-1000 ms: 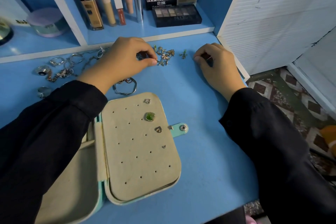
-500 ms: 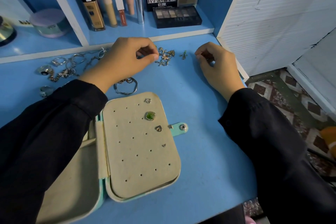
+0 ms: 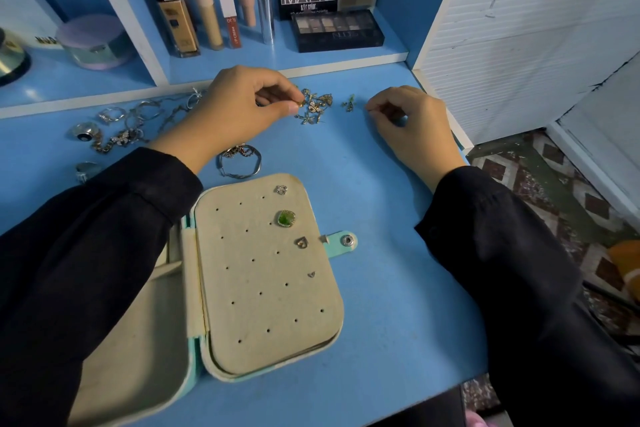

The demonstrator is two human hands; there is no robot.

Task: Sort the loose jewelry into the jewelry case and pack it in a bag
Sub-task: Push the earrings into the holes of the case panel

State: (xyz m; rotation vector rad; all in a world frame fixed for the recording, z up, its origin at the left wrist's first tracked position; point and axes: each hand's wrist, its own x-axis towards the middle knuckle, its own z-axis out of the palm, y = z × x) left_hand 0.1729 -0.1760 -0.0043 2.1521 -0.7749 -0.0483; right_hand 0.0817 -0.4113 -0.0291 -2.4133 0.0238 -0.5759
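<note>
the left hand pinches a small gold earring at the pile's edge. the right hand is curled; its hold cannot be told. best lift it straight, clear of tangles, toward the case panel.

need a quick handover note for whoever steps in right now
Left hand: pinching a small gold piece at the edge of the earring pile.
Right hand: curled on the blue desk; contents not visible.
Jewelry case: open, four studs pinned on its panel, including the green earring.
Left to do: earring pile, rings and chains, bangle, then close the case and bag it. No bag in view.
</note>
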